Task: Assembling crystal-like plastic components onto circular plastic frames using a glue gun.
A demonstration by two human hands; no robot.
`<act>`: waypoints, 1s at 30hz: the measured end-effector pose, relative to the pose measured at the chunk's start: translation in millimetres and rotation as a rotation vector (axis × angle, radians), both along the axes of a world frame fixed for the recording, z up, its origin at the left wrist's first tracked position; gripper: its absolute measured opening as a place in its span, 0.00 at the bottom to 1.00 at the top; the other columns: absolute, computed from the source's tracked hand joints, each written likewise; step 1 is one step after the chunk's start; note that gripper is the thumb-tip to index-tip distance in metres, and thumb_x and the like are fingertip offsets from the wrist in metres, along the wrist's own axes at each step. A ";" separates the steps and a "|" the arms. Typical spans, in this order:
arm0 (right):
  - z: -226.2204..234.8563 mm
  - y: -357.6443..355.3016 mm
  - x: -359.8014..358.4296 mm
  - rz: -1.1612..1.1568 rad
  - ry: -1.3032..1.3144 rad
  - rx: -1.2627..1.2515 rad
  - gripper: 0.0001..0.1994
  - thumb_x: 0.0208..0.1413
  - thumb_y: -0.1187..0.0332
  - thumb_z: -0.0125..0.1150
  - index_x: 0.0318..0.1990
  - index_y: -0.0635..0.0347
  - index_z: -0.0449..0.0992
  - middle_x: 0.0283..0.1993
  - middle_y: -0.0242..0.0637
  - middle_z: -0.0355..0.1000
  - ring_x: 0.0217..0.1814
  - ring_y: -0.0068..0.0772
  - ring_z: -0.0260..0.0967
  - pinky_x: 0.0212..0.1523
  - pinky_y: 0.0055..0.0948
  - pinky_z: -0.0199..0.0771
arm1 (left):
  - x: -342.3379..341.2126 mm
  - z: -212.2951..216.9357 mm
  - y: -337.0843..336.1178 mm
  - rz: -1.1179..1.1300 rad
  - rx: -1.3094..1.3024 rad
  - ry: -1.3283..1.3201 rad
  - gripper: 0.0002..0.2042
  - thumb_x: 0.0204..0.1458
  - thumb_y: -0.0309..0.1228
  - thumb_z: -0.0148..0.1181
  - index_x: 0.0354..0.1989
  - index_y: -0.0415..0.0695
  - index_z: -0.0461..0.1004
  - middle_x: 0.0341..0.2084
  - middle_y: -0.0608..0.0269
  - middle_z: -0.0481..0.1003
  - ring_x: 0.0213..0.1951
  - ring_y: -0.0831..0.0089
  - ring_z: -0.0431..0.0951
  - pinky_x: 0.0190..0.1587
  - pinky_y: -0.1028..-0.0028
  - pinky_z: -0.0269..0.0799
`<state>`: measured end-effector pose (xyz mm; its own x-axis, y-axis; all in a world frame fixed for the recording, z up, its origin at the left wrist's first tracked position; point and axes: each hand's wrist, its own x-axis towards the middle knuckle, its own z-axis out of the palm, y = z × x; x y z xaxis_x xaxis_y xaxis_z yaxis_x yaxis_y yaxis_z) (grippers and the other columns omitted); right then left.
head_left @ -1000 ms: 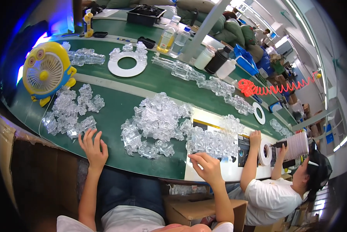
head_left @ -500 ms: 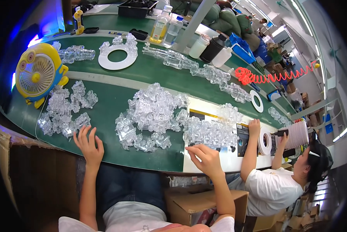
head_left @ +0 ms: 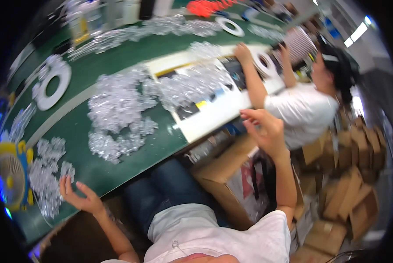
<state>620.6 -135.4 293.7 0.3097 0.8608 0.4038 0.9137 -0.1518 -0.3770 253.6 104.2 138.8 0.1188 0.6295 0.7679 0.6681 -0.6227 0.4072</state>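
Note:
My left hand (head_left: 81, 196) is at the table's near edge with its fingers spread and nothing in them. Its fingertips are right beside a small pile of clear plastic parts (head_left: 47, 168), close to or touching one loose piece. Raised off the table at the right, my right hand (head_left: 266, 131) hangs above an open cardboard box (head_left: 222, 177). Its fingers are loosely bent and apart, slightly blurred, and no held thing shows. A bigger heap of the clear parts (head_left: 117, 103) lies mid-table, and rows of them (head_left: 196, 85) stand on a white board (head_left: 214, 116).
A yellow and blue cartoon-shaped fan (head_left: 12, 175) stands at the far left. White rings (head_left: 64, 85) and a line of joined clear pieces lie farther back. To the right, a co-worker in a white shirt (head_left: 301, 109) works at the table. Several cardboard boxes (head_left: 325, 236) are piled behind.
The view has swung to the right and blurred. My right hand has left the edge of the white board and moved right, over the box. My left hand stays near the small pile.

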 end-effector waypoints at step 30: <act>-130.9 -335.4 -121.8 -0.909 0.223 -0.898 0.06 0.36 0.73 0.62 0.26 0.56 0.73 0.37 0.42 0.66 0.36 0.45 0.69 0.35 0.39 0.71 | 56.6 20.3 -76.9 -0.460 -0.015 -0.118 0.13 0.54 0.20 0.46 0.48 0.31 0.65 0.50 0.48 0.65 0.53 0.59 0.65 0.57 0.64 0.57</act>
